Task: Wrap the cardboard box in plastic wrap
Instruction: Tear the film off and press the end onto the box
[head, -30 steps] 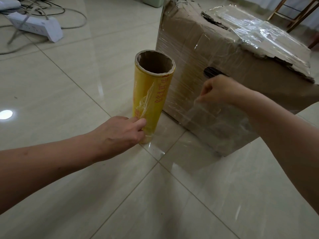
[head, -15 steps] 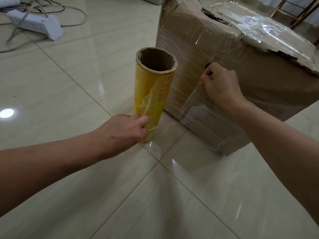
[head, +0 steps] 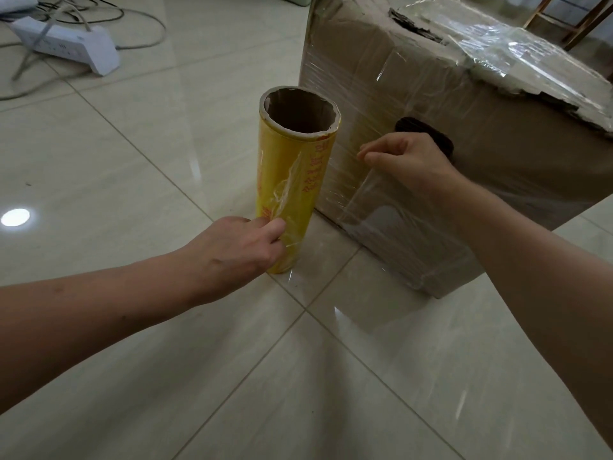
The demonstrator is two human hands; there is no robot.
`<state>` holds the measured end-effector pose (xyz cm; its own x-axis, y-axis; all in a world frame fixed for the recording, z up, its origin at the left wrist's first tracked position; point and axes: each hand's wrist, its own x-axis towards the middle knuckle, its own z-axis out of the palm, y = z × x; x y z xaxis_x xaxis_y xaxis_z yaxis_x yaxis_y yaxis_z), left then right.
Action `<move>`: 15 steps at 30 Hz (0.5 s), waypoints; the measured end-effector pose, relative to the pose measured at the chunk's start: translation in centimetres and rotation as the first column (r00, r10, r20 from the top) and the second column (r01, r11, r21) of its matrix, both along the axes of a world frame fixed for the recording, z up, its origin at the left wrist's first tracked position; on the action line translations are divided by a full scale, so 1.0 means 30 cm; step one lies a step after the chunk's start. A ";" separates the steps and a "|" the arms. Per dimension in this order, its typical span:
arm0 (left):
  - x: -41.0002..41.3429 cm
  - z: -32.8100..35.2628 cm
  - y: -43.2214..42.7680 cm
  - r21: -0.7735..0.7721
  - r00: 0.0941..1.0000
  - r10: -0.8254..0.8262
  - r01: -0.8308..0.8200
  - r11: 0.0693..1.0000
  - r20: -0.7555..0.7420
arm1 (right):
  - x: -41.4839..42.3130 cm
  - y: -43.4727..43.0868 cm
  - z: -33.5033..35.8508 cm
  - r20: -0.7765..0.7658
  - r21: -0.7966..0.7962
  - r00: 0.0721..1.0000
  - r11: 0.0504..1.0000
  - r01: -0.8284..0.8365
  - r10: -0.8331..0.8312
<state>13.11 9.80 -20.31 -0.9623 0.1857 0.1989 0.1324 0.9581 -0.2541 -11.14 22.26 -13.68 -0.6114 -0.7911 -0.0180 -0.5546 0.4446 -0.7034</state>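
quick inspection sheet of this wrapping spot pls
surface: glossy tiled floor, light glare
job's things: cardboard box partly wrapped, top torn; yellow wrap roll upright beside it; loose film sheet against the box side
clutter: nothing seen
hands: left hand grips the roll near its base; right hand pinches the film sheet at the box
cables: power strip with tangled cables, far left
surroundings: wooden chair legs behind the box

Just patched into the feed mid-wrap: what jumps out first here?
A yellow roll of plastic wrap stands upright on the tiles at centre, the left hand holding its lower end. Right of it sits the big, torn-topped cardboard box, film-covered, the right hand pinching a loose sheet of film against its side.
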 end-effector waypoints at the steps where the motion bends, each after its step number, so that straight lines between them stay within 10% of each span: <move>1: 0.000 -0.004 -0.001 0.000 1.000 0.006 -0.006 1.000 0.004 | 0.002 0.004 0.000 0.013 -0.009 1.000 1.000 -0.006 0.006; 15: -0.009 -0.021 -0.012 0.055 0.999 0.025 -0.023 0.998 -0.022 | 0.078 0.018 -0.024 -0.146 0.034 0.974 0.985 -0.170 0.173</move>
<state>12.84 9.44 -20.95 -0.9614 0.1509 0.2301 0.1040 0.9735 -0.2036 -8.80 22.81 -14.39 -0.4641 -0.8847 0.0443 -0.7206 0.3480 -0.5997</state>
